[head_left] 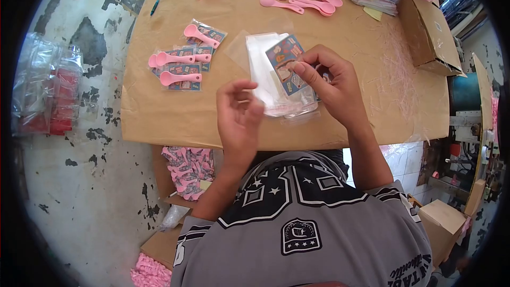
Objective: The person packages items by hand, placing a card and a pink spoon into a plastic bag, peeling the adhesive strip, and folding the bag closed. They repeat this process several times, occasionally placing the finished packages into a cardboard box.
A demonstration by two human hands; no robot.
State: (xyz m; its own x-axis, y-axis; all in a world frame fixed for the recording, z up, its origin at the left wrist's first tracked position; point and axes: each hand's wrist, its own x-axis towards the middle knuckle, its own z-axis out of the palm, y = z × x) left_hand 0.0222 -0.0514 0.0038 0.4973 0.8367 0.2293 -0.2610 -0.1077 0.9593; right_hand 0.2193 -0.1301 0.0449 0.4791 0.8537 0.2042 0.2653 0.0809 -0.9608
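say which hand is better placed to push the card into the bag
Likely right: right hand pinches the printed card at the clear bag; left hand only touches its edge.

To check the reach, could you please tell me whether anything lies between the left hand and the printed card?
Nothing visible does. The left hand sits at the edge of the clear bag stack, and the printed card lies on or in that stack, held by the right hand. The packed pink spoons lie off to the side.
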